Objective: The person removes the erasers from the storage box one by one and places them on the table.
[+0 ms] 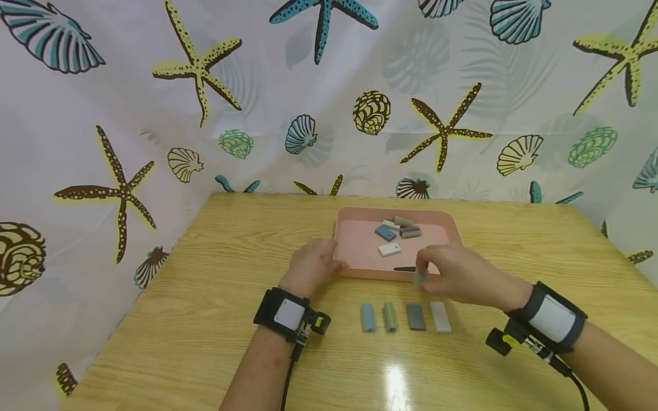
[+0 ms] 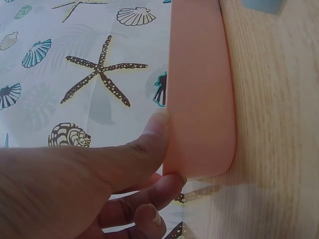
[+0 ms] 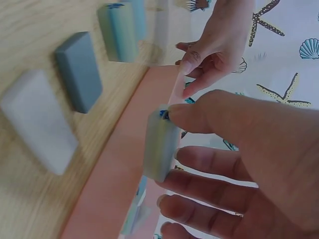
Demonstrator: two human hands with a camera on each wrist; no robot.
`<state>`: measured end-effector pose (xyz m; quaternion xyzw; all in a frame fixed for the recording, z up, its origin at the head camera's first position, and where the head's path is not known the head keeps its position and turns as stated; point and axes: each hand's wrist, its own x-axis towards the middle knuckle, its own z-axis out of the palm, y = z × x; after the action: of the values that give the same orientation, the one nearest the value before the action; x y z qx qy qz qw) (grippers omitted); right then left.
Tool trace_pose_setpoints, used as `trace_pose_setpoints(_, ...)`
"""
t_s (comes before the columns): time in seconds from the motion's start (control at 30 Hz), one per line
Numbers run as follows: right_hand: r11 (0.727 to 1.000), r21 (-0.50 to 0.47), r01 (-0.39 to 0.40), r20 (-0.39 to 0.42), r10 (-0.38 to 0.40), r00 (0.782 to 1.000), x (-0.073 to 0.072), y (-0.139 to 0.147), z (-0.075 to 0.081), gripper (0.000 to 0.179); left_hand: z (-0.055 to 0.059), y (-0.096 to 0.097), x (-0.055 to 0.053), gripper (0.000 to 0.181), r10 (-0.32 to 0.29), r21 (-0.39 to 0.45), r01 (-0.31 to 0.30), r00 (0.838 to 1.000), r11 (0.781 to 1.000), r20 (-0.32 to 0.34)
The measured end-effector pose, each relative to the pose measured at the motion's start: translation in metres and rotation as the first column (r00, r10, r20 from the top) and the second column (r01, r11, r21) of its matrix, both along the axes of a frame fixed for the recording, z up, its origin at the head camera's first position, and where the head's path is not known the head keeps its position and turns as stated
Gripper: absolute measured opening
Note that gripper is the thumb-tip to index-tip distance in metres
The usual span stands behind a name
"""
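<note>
Your right hand [image 1: 457,274] pinches pale striped block [image 3: 160,147], thumb against fingers, by near wall of pink tray [image 1: 357,240]; can't tell if block touches wall. Your left hand [image 1: 312,265] grips tray at near-left corner. Row on table [image 1: 231,257], left to right: blue block [image 1: 368,318], green-striped block [image 1: 390,318], dark grey block [image 1: 416,317], white block [image 1: 440,318].

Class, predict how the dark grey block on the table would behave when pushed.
The dark grey block is probably stiff, given its straight edges. Lying flat on the table, it would likely slide rather than roll. Its small size suggests little weight.
</note>
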<state>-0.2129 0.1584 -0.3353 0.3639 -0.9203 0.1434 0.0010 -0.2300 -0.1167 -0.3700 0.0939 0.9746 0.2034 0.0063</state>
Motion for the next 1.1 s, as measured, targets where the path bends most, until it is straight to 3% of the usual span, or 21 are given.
trace_pose_setpoints(0.23, 1.000, 0.003, -0.014, 0.048, 0.014, 0.999, 0.009, 0.018, -0.009, 0.023, 0.000, 0.001, 0.000, 0.029, 0.009, -0.006, -0.009, 1.000, 1.000, 0.015)
trace_pose_setpoints(0.63, 0.999, 0.028, 0.025, 0.138, -0.029, 0.990, 0.020, 0.052, -0.021, 0.025, -0.001, 0.001, -0.001, 0.026, -0.001, -0.007, 0.001, 1.000, 1.000, 0.022)
trace_pose_setpoints(0.87, 0.997, 0.063, 0.034, 0.193, -0.046, 0.980, 0.024, 0.063, -0.029, 0.027, 0.000, 0.000, -0.001, 0.023, -0.002, 0.019, 0.002, 0.999, 1.000, 0.039)
trace_pose_setpoints(1.1, 0.996, 0.083, 0.019, 0.197, -0.035, 0.980, 0.025, 0.064, -0.034, 0.027, 0.000, 0.000, 0.000, 0.023, -0.007, 0.006, 0.006, 1.000, 1.000, 0.023)
